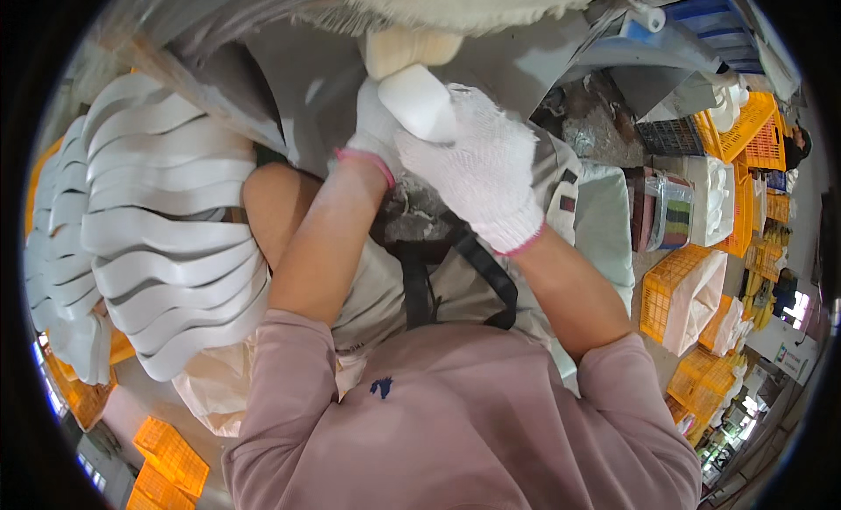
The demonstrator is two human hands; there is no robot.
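Observation:
Both my hands wear white knitted gloves with pink cuffs and come together at the top middle. My right hand (477, 159) is wrapped round a smooth white piece (419, 105) with a rounded end, which looks like a foam shoe sole. Its far end meets or nearly meets a cream-coloured block or roller edge (412, 51); I cannot tell whether they touch. Partly behind the piece, my left hand (377, 120) grips its left side, with most of its fingers hidden. Above hangs a frayed pale cloth (464, 3).
Stacks of white wavy soles (171, 221) stand close on my left. Grey sheet-metal panels (307, 89) surround the work spot. Orange crates (171, 457) sit at lower left, with more orange crates (670, 291) at right. Beside them is a wrapped bundle of coloured pieces (661, 210).

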